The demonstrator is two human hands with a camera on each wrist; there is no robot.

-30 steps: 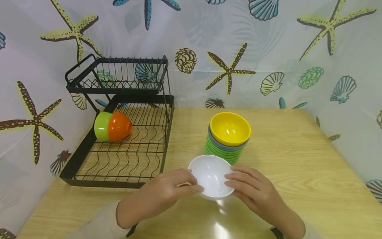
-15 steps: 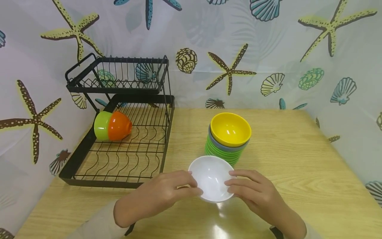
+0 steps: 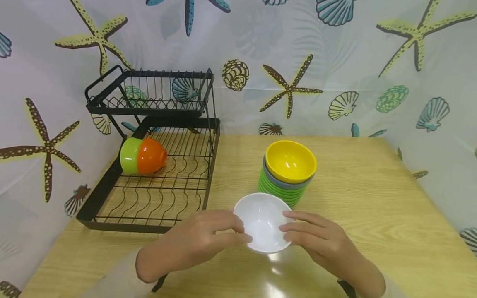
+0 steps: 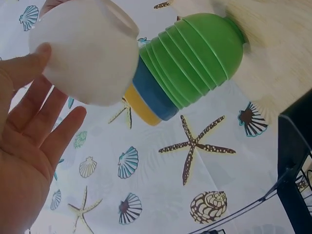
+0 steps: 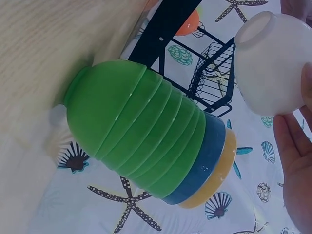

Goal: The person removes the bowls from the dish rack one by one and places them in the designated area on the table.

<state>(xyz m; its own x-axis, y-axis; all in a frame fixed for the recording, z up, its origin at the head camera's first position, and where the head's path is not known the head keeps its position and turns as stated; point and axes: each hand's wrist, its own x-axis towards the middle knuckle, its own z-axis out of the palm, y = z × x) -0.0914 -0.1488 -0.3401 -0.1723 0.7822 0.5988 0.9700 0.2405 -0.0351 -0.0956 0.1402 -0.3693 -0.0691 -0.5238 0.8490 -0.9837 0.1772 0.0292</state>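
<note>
A white bowl [image 3: 262,221] is held between both hands above the table, its hollow side facing the head camera. On its left side my left hand [image 3: 197,236] pinches the rim between thumb and fingers. My right hand [image 3: 328,242] grips the opposite side, several fingertips inside the rim and the thumb hidden beneath in the head view. Just behind the bowl stands a stack of nested bowls: a yellow bowl [image 3: 290,161] on top, a blue bowl [image 5: 201,161] under it, and several green bowls [image 5: 136,126] below. Both wrist views show the white bowl's outside and foot.
To the left is a black two-tier dish rack [image 3: 149,227]. On its lower tier a lime green bowl [image 3: 130,156] and an orange bowl [image 3: 150,156] lie sideways, nested together. Behind the wooden table [image 3: 372,198] hangs a cloth [image 3: 253,33] printed with starfish and shells.
The white bowl stays almost where it was, in both hands, having tipped slightly. The whole head view has shifted a little. The stack and the rack have not moved.
</note>
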